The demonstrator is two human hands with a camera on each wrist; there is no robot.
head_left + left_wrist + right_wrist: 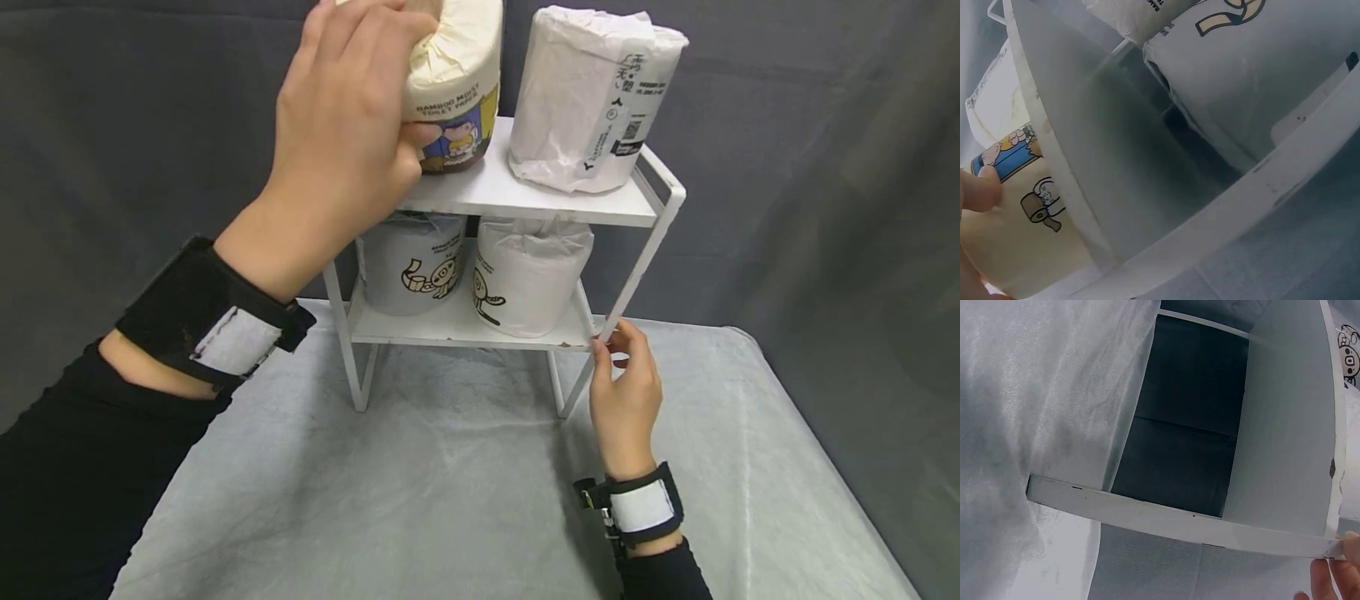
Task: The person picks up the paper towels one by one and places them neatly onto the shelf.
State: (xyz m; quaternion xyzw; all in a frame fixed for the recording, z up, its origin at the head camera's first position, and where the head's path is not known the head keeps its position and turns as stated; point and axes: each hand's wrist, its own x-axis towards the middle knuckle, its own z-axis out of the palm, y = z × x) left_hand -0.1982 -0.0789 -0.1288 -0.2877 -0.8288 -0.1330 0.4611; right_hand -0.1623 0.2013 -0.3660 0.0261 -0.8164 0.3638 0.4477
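My left hand (pixel 341 117) grips a cream-wrapped toilet paper roll (pixel 453 75) from its left side and top. The roll is over the left part of the white rack's upper shelf (pixel 480 196); whether its base touches the shelf I cannot tell. A thumb presses the printed wrapper (pixel 1022 244) in the left wrist view. Low on the rack's front right post (pixel 639 267), near the lower shelf's corner, my right hand (pixel 628 392) pinches the frame between thumb and fingers. Its fingers (pixel 1341 575) also show at the post's end in the right wrist view.
A white-wrapped roll pack (pixel 577 100) leans on the upper shelf's right part. Below, a grey-looking roll (pixel 412 262) and a white roll (pixel 536 279) stand on the lower shelf. The rack stands on a pale cloth-covered table (pixel 465 500), before a dark curtain (pixel 787 167).
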